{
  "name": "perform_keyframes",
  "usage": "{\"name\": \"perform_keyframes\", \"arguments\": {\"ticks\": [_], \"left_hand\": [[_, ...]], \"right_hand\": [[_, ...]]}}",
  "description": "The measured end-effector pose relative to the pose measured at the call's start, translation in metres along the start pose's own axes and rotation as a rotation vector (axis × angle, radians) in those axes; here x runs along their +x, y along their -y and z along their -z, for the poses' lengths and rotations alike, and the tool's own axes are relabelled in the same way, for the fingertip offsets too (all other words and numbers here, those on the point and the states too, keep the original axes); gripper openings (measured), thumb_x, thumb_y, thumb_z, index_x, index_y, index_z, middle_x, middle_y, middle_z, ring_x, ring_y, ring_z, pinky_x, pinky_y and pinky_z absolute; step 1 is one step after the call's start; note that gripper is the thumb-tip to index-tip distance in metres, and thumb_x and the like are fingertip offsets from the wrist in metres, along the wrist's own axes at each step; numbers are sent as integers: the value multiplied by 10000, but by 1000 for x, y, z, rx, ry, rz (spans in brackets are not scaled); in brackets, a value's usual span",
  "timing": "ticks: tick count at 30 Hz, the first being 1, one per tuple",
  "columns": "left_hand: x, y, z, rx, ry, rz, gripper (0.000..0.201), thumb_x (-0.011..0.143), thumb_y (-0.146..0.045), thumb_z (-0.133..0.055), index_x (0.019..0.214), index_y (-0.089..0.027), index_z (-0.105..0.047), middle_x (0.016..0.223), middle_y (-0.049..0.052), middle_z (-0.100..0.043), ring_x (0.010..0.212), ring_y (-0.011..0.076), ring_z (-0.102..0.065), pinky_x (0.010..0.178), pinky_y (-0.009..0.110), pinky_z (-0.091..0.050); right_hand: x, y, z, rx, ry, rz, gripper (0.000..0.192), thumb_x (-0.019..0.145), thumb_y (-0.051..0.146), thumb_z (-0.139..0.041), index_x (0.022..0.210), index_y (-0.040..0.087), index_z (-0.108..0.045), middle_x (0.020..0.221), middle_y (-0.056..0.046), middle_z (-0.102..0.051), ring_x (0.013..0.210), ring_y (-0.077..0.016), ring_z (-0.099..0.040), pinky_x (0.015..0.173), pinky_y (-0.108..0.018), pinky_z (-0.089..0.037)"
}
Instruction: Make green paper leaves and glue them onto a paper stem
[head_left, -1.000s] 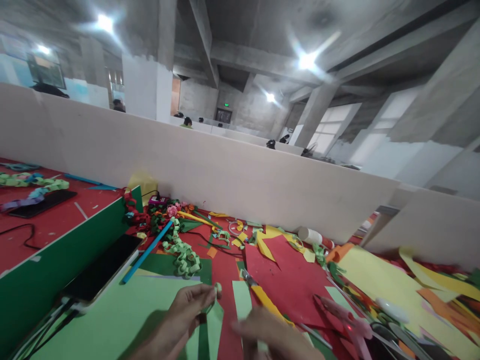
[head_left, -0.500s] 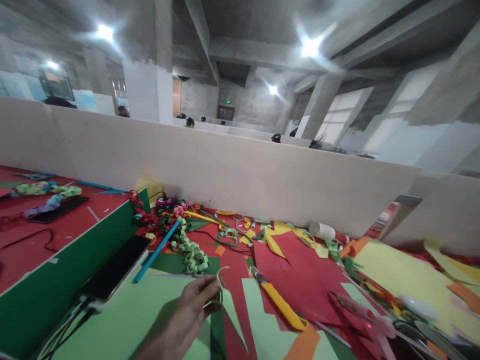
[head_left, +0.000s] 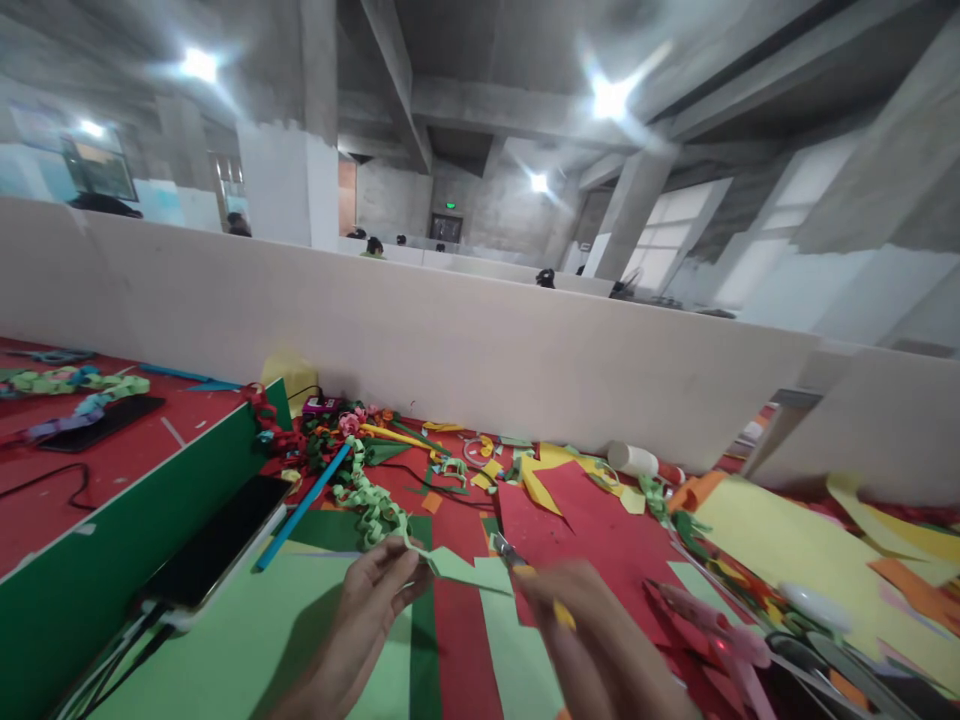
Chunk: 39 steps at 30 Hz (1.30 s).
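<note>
My left hand (head_left: pixel 382 590), fingers pinched together, holds a thin curled end of a light green paper strip (head_left: pixel 469 572). The strip stretches to the right and widens. Over a yellow utility knife (head_left: pixel 564 615) is my right hand (head_left: pixel 600 630), smeared by motion, with its fingers around the handle. The knife's metal blade (head_left: pixel 508 550) points up and left, beside the strip's far end. A green paper chain (head_left: pixel 375 515) lies just beyond my left hand. Light green sheets (head_left: pixel 232 620) lie under both hands.
On the left, a black phone (head_left: pixel 217 540) with cables leans by a green divider (head_left: pixel 150 520). A blue paper stick (head_left: pixel 300 510) lies nearby. Red paper (head_left: pixel 592 520) and yellow sheets (head_left: pixel 795 540) cover the right. A pink glue gun (head_left: pixel 712 630) and scissors (head_left: pixel 840 665) are at lower right.
My right hand has come in from below onto the utility knife, which has hardly moved. The green strip in my left hand has swung from hanging down to pointing right.
</note>
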<state>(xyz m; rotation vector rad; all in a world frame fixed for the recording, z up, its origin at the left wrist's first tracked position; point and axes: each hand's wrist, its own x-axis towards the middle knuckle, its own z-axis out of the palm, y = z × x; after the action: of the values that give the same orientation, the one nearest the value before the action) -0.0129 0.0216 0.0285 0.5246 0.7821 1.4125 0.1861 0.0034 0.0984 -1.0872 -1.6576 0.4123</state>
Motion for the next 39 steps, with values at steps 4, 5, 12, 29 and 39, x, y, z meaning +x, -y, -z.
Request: {"name": "perform_keyframes", "arguments": {"ticks": [4,5,12,29,39], "left_hand": [[4,6,3,-7,30,-46,341,710,-386,-953,913,-183,-768,907,51,-785,881,209,-754,874,313,-600],[5,8,5,4,31,-64,331,725,-391,-942,914,-184,-766,916,51,-784,892,213,-755,891,323,-599],[7,21,10,434,122,-224,385,778,-538,-847,930,-189,-795,909,81,-788,874,254,-732,820,320,-587],[8,23,12,669,180,-204,342,814,-532,-783,832,-190,-769,707,13,-656,532,144,-533,504,227,-438],[13,22,11,650,110,-185,309,747,-438,-815,899,-187,-718,846,53,-708,632,180,-634,529,245,-518]], "right_hand": [[-5,-32,-22,267,-97,-408,546,801,622,-787,1188,245,-715,1005,-87,-735,878,-253,-690,773,-362,-572],[-10,-41,-33,415,-138,-535,595,723,675,-822,1109,232,-731,957,-80,-738,805,-236,-685,683,-332,-565],[-37,-58,-80,951,-88,-851,509,604,577,-951,787,177,-696,616,17,-613,536,-109,-540,485,-217,-440],[-36,-84,-70,672,-79,-642,511,704,616,-864,621,198,-583,484,68,-491,459,-98,-424,500,-252,-349],[-35,-70,-70,567,20,-584,524,723,677,-808,682,186,-630,545,54,-502,523,-121,-440,516,-253,-350]]}}
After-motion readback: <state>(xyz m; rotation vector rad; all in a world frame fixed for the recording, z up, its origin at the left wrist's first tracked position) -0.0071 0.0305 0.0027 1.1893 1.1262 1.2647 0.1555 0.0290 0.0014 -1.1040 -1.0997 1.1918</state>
